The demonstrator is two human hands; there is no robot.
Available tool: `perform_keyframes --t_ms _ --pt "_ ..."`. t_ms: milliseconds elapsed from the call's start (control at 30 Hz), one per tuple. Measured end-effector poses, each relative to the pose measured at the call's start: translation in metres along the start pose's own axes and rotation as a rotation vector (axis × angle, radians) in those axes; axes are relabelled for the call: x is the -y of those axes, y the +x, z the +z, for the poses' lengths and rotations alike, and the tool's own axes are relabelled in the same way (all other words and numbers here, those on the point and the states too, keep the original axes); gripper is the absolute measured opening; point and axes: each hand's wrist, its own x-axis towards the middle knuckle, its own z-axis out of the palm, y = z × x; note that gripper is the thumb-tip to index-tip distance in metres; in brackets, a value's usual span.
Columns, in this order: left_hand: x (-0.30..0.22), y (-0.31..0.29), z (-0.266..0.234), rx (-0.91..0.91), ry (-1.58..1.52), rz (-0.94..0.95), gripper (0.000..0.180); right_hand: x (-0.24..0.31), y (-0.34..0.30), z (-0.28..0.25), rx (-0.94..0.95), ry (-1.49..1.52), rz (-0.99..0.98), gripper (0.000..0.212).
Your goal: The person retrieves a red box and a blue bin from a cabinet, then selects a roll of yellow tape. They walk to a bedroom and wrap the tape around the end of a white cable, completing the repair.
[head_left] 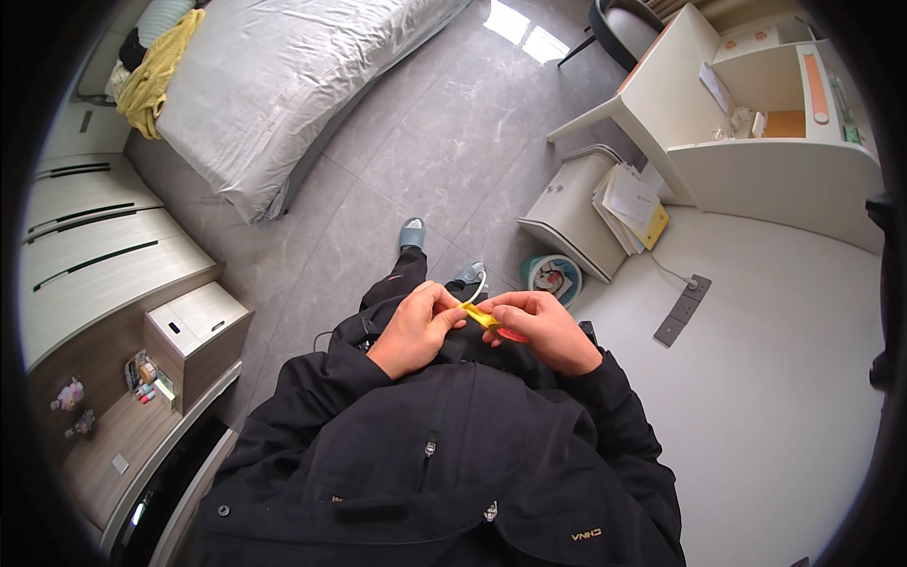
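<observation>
In front of my body, both hands meet over a bright yellow strip [480,317] that looks like tape. A red rounded part [511,335] shows beside it, under the right fingers. My left hand [414,327] pinches the strip's left end between thumb and fingertips. Closed on the other end is my right hand [548,333], thumb on top. A white cable [482,286] curves up from between the hands; whether the fingers grip it too, I cannot tell.
A bin [553,278] stands by a white cabinet [578,210] with papers [631,200] against it. On the white surface at right lies a grey power strip [682,311]. There is a bed [274,85] at upper left, drawers [104,255] at left, and a desk [756,170] at upper right.
</observation>
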Motion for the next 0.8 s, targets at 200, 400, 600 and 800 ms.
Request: perform_keyframes --t_ms 200,400,600,800 --pt "-0.009 0.001 -0.004 0.067 -0.256 -0.158 0.016 -0.002 -0.003 0.001 0.012 0.020 -0.022 0.036" --pt "-0.014 0.002 -0.006 0.232 -0.370 -0.225 0.017 -0.008 -0.001 0.000 0.000 0.042 -0.116 0.035" --pt "-0.018 0.002 -0.015 0.411 -0.474 -0.235 0.026 -0.011 -0.002 -0.004 0.016 0.102 -0.097 0.033" --pt "-0.027 0.000 -0.014 0.368 -0.452 -0.275 0.027 -0.015 -0.002 -0.007 0.010 0.107 -0.107 0.031"
